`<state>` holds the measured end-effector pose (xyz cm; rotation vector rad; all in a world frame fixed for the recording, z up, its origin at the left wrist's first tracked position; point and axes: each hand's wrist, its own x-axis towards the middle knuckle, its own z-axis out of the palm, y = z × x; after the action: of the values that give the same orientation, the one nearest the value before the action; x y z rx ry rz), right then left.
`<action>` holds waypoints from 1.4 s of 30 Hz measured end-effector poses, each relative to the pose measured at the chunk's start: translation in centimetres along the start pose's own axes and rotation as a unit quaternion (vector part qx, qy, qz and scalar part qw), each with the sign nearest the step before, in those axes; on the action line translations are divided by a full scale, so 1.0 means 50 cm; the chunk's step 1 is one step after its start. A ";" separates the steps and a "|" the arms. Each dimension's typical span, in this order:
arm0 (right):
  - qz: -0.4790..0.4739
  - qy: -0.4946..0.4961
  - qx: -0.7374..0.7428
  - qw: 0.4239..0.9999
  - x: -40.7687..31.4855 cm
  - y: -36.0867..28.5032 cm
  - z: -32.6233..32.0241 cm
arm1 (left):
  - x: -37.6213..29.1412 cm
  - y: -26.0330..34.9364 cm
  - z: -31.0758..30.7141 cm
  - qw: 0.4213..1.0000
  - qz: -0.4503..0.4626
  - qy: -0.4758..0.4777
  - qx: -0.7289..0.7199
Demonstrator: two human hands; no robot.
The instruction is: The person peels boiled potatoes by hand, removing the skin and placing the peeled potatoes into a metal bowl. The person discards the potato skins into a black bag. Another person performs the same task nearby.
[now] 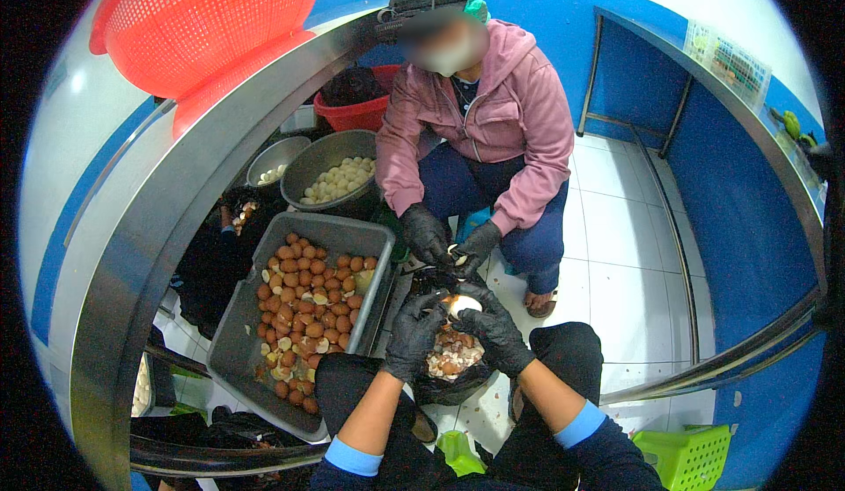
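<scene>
Both my hands wear black gloves and meet over a black bag. Between them is a partly peeled egg [465,305], its white bared, with some brown shell on its left side. The fingers of my left hand [416,332] are at the shell side. My right hand [496,332] grips the white from the right. Below, the black plastic bag [455,392] stands on the floor between my legs, filled with broken eggshells [454,359]. To my left, a grey plastic tub [231,365] holds many brown eggs [304,293], some cracked, with loose shell pieces among them.
Opposite me sits a person in a pink jacket [488,114], gloved hands [455,246] close beyond mine. Behind the tub stand a basin [290,184] of peeled eggs and a smaller bowl [290,151]. A metal table [152,227] with a red basket [218,28] borders the left; a green stool [693,455] is at lower right.
</scene>
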<state>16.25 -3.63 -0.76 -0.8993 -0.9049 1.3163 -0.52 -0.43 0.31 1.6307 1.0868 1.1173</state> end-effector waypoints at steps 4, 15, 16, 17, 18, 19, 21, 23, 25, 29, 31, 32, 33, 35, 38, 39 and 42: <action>-0.011 0.009 -0.058 0.998 -0.009 0.012 -0.001 | -0.003 -0.008 -0.001 0.998 -0.059 -0.019 0.004; 0.059 0.003 0.032 0.998 0.024 0.074 -0.012 | -0.001 -0.025 -0.006 0.996 -0.072 0.035 0.031; 0.092 0.016 0.052 0.994 0.023 0.073 -0.012 | -0.001 -0.025 -0.007 0.996 -0.066 0.038 0.056; 0.087 -0.006 0.108 0.990 0.023 0.071 -0.009 | -0.001 -0.026 -0.007 0.997 -0.062 0.038 0.022; 0.101 -0.015 0.158 0.982 0.016 0.066 -0.008 | -0.002 -0.026 -0.007 0.997 -0.068 0.042 -0.004; 0.102 -0.042 0.230 0.967 0.012 0.060 -0.005 | -0.003 -0.026 -0.007 0.996 -0.077 0.042 -0.028; -0.018 -0.053 -0.030 0.998 0.013 0.055 0.012 | -0.005 -0.026 -0.008 0.996 -0.064 0.038 -0.046; -0.099 -0.062 -0.220 0.968 0.008 0.051 0.014 | -0.006 -0.023 -0.009 0.996 -0.050 0.033 -0.061; -0.158 -0.052 -0.369 0.914 0.006 0.057 0.009 | -0.003 -0.017 -0.010 0.997 -0.045 0.027 -0.057; 0.005 -0.008 -0.045 0.999 0.028 0.103 -0.001 | -0.002 0.003 -0.017 0.995 -0.087 0.033 -0.042; -0.019 -0.022 -0.092 0.995 0.033 0.125 -0.015 | -0.008 0.012 -0.015 0.992 -0.100 0.048 -0.055; -0.026 -0.022 -0.104 0.994 0.033 0.132 -0.022 | -0.006 0.015 -0.016 0.993 -0.100 0.046 -0.045; -0.022 -0.009 -0.090 0.996 0.041 0.138 -0.025 | -0.006 0.016 -0.016 0.993 -0.100 0.044 -0.036; -0.043 0.009 -0.136 0.990 0.041 0.138 -0.032 | -0.003 0.012 -0.016 0.993 -0.099 0.050 -0.028; -0.067 0.034 -0.235 0.969 0.030 0.114 -0.031 | 0.001 -0.002 -0.017 0.993 -0.095 0.069 -0.034; -0.065 0.044 -0.254 0.964 0.024 0.101 -0.027 | 0.004 -0.006 -0.019 0.992 -0.093 0.072 -0.040; -0.040 0.054 -0.270 0.960 0.019 0.054 -0.002 | 0.003 -0.011 -0.024 0.991 -0.103 0.075 -0.039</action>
<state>15.33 -2.55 -3.23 -1.3252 -1.2274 0.9481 -1.74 0.09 0.09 1.3576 1.2606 1.1439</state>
